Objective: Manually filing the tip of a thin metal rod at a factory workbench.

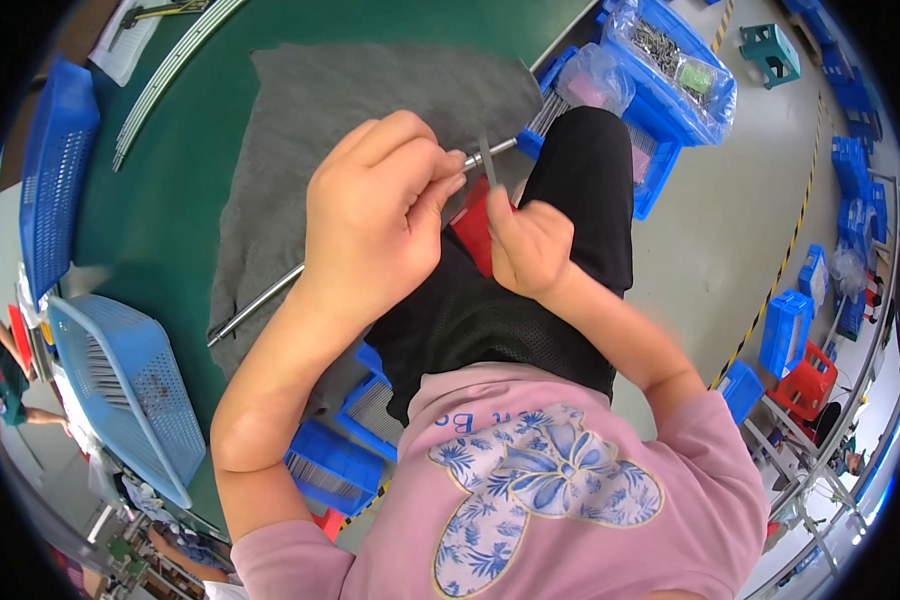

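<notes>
My left hand (375,215) is closed, its thumb and forefinger pinching a slim shiny metal rod (260,303). The rod slants from the lower left up to the right, passing behind my left hand and wrist, and its far end shows beyond the fingertips. In my right hand (535,245) a thin flat grey metal strip (487,160) is gripped between thumb and curled fingers. The strip crosses the rod close to its far end and seems to touch it. Whether it is a file or a blade I cannot tell. Under both lies a dark grey cloth (360,85).
The cloth covers part of a green table (170,220). Several thin rods (165,90) lie at its far left, near a blue basket (58,180) and a light blue basket (135,385). Blue bins (660,60) of metal parts stand past my knee; a green stool (770,55) is farther off.
</notes>
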Motion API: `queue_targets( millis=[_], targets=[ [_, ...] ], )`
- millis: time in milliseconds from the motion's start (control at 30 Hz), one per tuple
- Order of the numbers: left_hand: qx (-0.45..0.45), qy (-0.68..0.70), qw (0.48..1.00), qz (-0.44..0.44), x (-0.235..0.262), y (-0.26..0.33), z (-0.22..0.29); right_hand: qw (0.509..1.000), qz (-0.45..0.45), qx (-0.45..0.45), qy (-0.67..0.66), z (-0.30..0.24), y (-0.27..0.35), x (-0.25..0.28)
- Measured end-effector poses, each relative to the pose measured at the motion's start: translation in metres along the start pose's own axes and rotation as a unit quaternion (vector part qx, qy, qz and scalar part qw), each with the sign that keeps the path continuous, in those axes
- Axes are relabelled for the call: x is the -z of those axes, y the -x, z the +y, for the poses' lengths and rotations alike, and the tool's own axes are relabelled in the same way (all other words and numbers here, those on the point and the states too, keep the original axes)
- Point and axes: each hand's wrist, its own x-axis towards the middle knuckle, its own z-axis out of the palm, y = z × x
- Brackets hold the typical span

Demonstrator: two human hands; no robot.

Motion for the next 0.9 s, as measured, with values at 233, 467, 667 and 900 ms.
queue_targets(
  millis=[233, 467, 667, 900],
  targets=[
    [-0.003, -0.002, 1.0, 0.003, 0.002, -0.002, 0.0, 0.999, -0.045, -0.018, -0.002, -0.002, -0.019, 0.01],
    [-0.019, -0.009, 1.0, -0.002, 0.001, 0.0, 0.0, 0.982, -0.161, -0.09, 0.04, -0.02, -0.066, 0.042],
    [-0.02, -0.006, 1.0, 0.006, -0.001, -0.004, 0.0, 0.962, -0.227, -0.148, 0.022, -0.033, -0.052, 0.072],
    [-0.015, 0.004, 1.0, 0.003, 0.0, -0.001, 0.0, 0.969, -0.2, -0.141, 0.017, -0.038, -0.042, 0.066]
  ],
)
